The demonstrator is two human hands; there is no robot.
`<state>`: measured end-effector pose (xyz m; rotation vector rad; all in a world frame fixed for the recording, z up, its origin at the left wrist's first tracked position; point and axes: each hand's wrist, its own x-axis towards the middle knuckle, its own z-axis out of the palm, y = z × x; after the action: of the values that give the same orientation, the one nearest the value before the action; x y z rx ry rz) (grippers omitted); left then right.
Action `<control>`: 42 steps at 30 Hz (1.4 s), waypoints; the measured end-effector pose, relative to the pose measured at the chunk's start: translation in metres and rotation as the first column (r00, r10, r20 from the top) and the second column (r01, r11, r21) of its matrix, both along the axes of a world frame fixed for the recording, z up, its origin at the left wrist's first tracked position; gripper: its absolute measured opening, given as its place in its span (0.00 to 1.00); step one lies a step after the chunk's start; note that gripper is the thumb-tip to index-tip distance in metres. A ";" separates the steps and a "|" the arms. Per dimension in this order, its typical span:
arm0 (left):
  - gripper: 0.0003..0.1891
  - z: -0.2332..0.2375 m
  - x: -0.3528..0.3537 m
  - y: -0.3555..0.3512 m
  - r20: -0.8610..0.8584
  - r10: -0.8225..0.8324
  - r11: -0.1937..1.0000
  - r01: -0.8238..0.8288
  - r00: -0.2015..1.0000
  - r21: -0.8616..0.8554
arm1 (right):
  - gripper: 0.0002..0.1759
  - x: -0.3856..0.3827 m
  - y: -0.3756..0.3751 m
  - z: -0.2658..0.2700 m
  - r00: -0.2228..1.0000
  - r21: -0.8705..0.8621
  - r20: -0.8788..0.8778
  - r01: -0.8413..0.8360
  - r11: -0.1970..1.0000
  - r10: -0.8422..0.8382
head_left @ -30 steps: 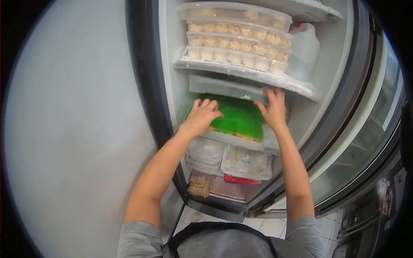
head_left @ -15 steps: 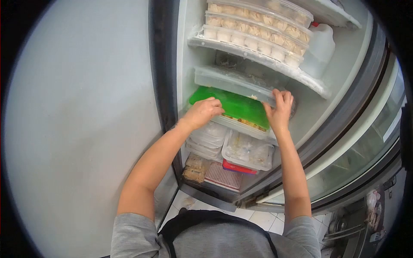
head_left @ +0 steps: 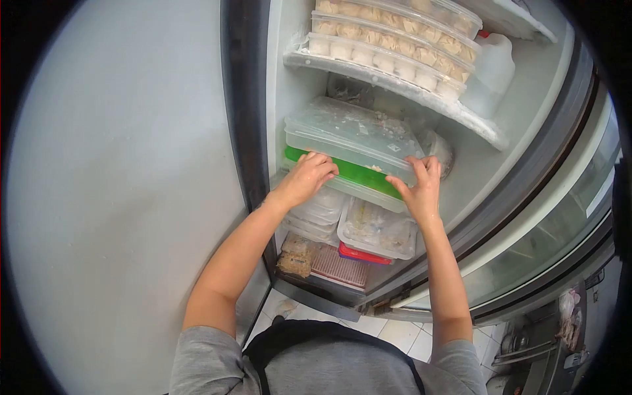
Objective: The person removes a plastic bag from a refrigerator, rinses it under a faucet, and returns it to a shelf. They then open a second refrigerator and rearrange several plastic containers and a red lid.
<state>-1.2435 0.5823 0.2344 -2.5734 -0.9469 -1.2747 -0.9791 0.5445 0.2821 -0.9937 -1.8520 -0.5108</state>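
Observation:
A translucent, frosted container (head_left: 355,135) lies over a green lid (head_left: 365,174) inside an open freezer, with a clear tray (head_left: 372,195) under the lid. My left hand (head_left: 308,178) is at the front left edge of the stack, fingers curled over the rim of the green lid and upper container. At the front right corner, my right hand (head_left: 420,186) has its fingers on the top of the upper container and its thumb lower, by the green lid, pinching the edge.
Stacked trays of dumplings (head_left: 395,43) stand on the frosty shelf (head_left: 395,85) above, beside a white jug (head_left: 490,69). Below are clear boxes (head_left: 378,227), a red lid (head_left: 363,254) and a brown packet (head_left: 297,255). The freezer's glass door (head_left: 553,230) curves along the right.
The upper container has come forward and down over the green lid, covering more of it and the food in the tray. Both hands have shifted slightly, the right one lower.

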 end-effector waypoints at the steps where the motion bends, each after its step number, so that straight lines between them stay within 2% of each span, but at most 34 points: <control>1: 0.09 0.005 -0.002 -0.001 -0.028 0.008 1.000 -0.008 1.000 -0.015 | 0.29 0.000 0.000 0.004 1.000 0.003 -0.024 0.000 1.000 0.000; 2: 0.10 0.010 -0.005 -0.003 -0.056 0.015 0.999 -0.017 0.998 -0.029 | 0.29 0.000 0.001 0.010 0.999 0.006 -0.049 0.001 1.000 -0.001; 5: 0.10 0.024 -0.014 -0.017 0.199 0.164 0.986 -0.165 0.966 -0.008 | 0.29 0.001 0.008 0.022 0.997 0.026 -0.083 0.013 1.000 -0.011; 8: 0.12 -0.006 -0.025 -0.006 0.364 0.330 0.933 -0.359 0.871 0.014 | 0.29 0.000 0.011 0.022 0.997 0.036 -0.082 0.004 0.999 -0.001; 14: 0.10 -0.008 -0.038 -0.007 0.242 0.361 0.932 -0.349 0.900 -0.093 | 0.29 0.003 0.014 0.022 0.994 0.057 -0.110 -0.013 0.998 0.019; 17: 0.09 0.003 -0.032 -0.011 0.307 0.433 0.899 -0.381 0.848 -0.216 | 0.29 0.006 0.020 0.030 0.987 0.087 -0.157 -0.032 0.996 0.045; 20: 0.09 0.004 -0.030 -0.003 0.327 0.437 0.898 -0.389 0.838 -0.203 | 0.30 0.006 0.021 0.038 0.983 0.075 -0.182 0.002 0.997 0.011; 23: 0.08 0.013 -0.023 -0.004 0.474 0.414 0.899 -0.268 0.777 -0.346 | 0.29 0.009 0.028 0.037 0.983 0.092 -0.183 -0.002 0.996 0.019; 25: 0.12 0.008 -0.023 0.017 0.774 0.421 0.862 0.058 0.473 -0.504 | 0.29 0.012 0.031 0.033 0.986 0.127 -0.161 -0.020 0.992 0.041; 26: 0.14 0.002 -0.023 0.027 0.849 0.451 0.824 0.238 0.274 -0.515 | 0.29 0.012 0.031 0.031 0.985 0.118 -0.170 -0.019 0.993 0.039; 29: 0.20 0.016 -0.023 0.029 0.897 0.434 0.603 0.713 0.084 -0.358 | 0.28 0.007 0.031 0.031 0.985 0.099 -0.172 -0.012 0.995 0.029; 32: 0.20 0.021 -0.004 0.043 0.798 0.591 0.458 0.765 0.118 -0.453 | 0.26 0.001 0.026 0.028 0.995 0.074 -0.102 -0.003 0.997 0.011; 33: 0.17 0.036 0.014 0.027 0.780 0.621 0.485 0.744 0.078 -0.460 | 0.25 -0.002 0.027 0.025 0.998 0.068 -0.066 -0.001 0.998 0.006; 36: 0.16 0.030 0.037 0.037 0.827 0.550 0.432 0.808 0.116 -0.401 | 0.25 -0.006 0.033 0.020 0.999 0.108 -0.043 -0.008 0.994 0.013; 39: 0.16 0.027 0.050 0.044 0.922 0.388 0.499 0.841 0.000 -0.210 | 0.25 0.007 0.040 0.020 0.997 0.159 -0.072 0.018 0.987 -0.007; 42: 0.18 0.052 0.051 0.010 0.917 0.398 0.536 0.818 -0.024 -0.211 | 0.26 0.018 0.029 0.026 0.993 0.230 -0.121 0.043 0.972 -0.015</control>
<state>-1.1927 0.5927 0.2861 -1.5127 -1.3606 -4.0475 -0.9609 0.5739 0.3079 -0.8751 -1.6327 -0.6560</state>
